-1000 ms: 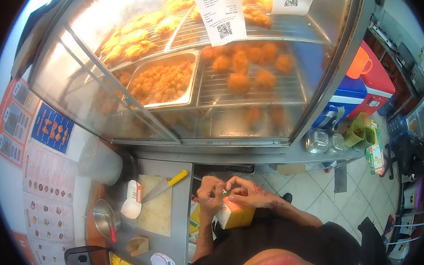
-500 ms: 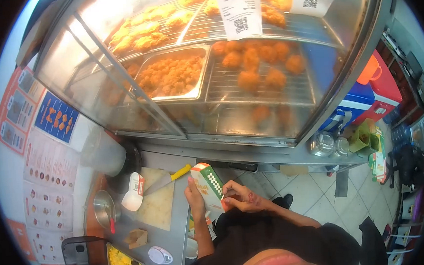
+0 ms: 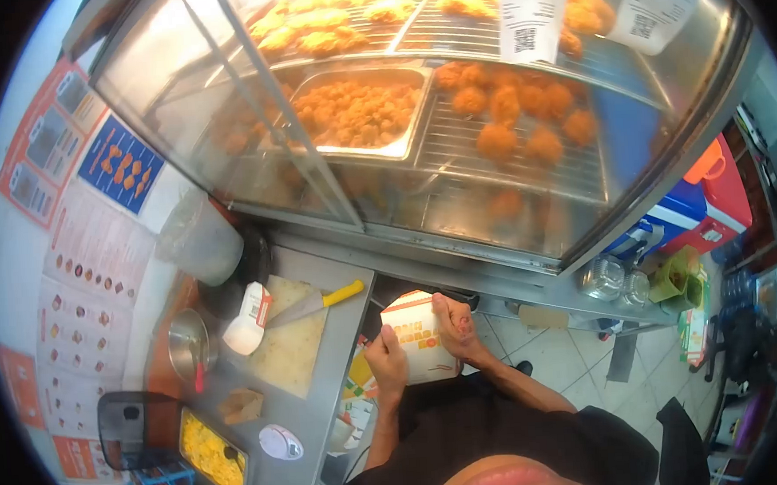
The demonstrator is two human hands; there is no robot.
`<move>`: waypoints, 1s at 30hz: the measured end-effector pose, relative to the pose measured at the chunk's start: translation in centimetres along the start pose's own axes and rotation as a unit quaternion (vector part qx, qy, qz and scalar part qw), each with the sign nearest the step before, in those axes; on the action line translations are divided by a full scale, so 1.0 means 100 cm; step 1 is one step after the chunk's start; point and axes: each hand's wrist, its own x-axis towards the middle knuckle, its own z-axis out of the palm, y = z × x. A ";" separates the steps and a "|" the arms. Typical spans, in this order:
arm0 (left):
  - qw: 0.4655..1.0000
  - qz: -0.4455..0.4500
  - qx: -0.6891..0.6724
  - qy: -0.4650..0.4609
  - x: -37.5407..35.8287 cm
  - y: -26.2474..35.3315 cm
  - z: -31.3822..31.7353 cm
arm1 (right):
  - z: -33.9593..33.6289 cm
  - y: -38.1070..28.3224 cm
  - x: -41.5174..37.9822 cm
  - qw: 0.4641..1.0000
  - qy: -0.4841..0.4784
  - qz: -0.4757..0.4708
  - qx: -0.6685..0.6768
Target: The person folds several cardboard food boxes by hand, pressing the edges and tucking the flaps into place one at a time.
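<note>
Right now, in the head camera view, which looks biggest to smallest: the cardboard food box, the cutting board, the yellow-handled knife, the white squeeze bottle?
1. Cutting board.
2. Cardboard food box, held by both hands; it looks close to the board's size and sits nearer the camera, so this ranking is unsure.
3. Yellow-handled knife, long but thin.
4. White squeeze bottle.

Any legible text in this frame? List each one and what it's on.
Nothing reads for certain.
Food box, held by left hand and right hand: orange lettering, blurred.
Receipts on warmer glass: print and a QR code, too small.
Wall menu posters: too small.
White bottle: red label, unreadable.
</note>
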 end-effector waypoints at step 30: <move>0.968 -0.104 -0.207 0.092 -0.022 0.004 -0.110 | 0.038 -0.024 -0.004 0.912 -0.405 0.070 -0.005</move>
